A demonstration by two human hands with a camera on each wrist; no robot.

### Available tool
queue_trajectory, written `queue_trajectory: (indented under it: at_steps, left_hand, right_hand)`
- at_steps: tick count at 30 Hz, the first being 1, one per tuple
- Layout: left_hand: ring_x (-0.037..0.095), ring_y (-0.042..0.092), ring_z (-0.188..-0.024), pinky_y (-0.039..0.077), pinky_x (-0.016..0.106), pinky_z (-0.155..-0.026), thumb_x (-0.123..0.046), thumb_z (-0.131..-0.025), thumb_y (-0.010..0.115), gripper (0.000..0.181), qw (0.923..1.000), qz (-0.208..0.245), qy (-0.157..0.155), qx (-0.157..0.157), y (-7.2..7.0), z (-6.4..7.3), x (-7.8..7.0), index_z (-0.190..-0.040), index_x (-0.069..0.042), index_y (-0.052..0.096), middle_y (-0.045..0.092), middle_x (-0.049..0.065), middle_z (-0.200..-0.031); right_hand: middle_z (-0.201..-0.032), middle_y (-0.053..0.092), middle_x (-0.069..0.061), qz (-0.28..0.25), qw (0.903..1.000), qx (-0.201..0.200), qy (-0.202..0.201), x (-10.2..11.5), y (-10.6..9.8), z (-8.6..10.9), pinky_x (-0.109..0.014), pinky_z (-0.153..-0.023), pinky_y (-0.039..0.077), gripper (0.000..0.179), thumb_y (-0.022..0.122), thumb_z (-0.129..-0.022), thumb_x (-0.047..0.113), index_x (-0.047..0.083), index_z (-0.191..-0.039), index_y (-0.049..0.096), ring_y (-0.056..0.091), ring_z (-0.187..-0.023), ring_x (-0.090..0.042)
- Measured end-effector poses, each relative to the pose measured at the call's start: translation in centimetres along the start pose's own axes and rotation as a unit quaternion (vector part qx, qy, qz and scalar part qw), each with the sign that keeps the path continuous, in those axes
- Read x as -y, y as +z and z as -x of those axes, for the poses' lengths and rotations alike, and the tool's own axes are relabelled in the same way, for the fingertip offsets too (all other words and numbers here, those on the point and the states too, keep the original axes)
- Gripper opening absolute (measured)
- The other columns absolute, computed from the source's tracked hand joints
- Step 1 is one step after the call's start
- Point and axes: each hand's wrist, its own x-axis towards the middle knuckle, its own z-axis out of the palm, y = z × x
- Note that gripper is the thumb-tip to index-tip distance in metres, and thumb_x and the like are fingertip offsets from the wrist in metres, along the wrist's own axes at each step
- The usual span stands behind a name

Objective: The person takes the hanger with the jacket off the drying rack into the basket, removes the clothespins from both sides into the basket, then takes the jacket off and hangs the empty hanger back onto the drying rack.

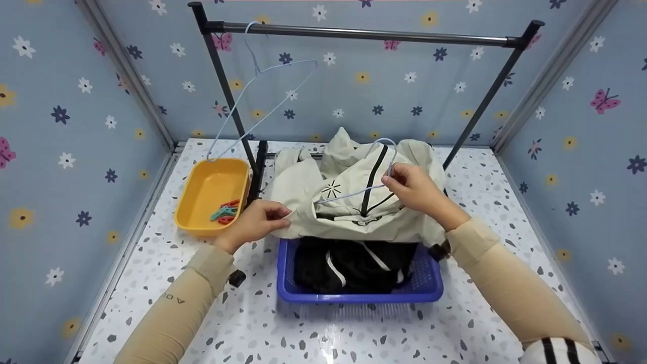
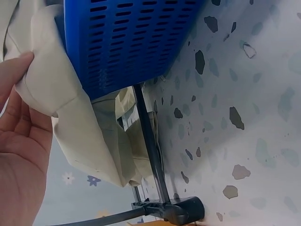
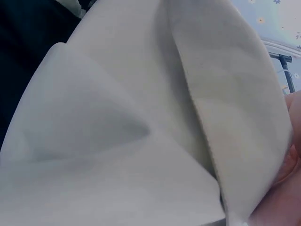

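Note:
A pale cream jacket with black trim and a small black starburst print lies spread over the back of a blue basket. My left hand pinches the jacket's edge on the left, thumb against fingers. Between the fingertips of my right hand is the neck of a light blue wire hanger. One arm of that hanger reaches into the jacket's opening; the cloth hides its end. Jacket cloth fills most of the right wrist view, with the right hand partly showing at its edge.
Dark garments with white stripes lie in the basket. Behind stands a black rack, with another blue hanger on its bar. A yellow tray with several red and green clothespins sits left. Patterned walls enclose the table.

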Motion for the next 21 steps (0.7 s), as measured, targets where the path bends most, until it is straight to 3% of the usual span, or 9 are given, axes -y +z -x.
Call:
queue_trajectory:
  at_steps: [8, 21]
  left_hand:
    - [0.005, 0.059, -0.076, 0.049, 0.017, -0.073, -0.002, -0.096, 0.079, 0.005, 0.9997, -0.018, 0.006, 0.015, 0.11, -0.09, -0.11, -0.097, 0.002, 0.082, 0.079, 0.015, -0.089]
    - [0.0, 0.058, -0.073, 0.047, 0.015, -0.069, -0.002, -0.092, 0.081, 0.005, 0.9996, -0.018, 0.003, 0.02, -0.02, -0.21, 0.13, -0.095, 0.002, 0.084, 0.081, 0.019, -0.09]
  right_hand:
    - [-0.072, 0.052, 0.002, 0.007, 0.9998, -0.019, 0.01, -0.72, -0.61, 0.61, -0.022, -0.062, 0.038, 0.02, 0.065, -0.105, 0.005, 0.001, -0.086, 0.066, 0.046, -0.065, -0.006]
    - [-0.069, 0.052, 0.004, 0.013, 0.9943, -0.103, -0.023, -0.93, -0.6, 1.04, -0.021, -0.061, 0.037, 0.019, 0.07, -0.1, 0.001, -0.001, -0.082, 0.066, 0.045, -0.063, -0.005]
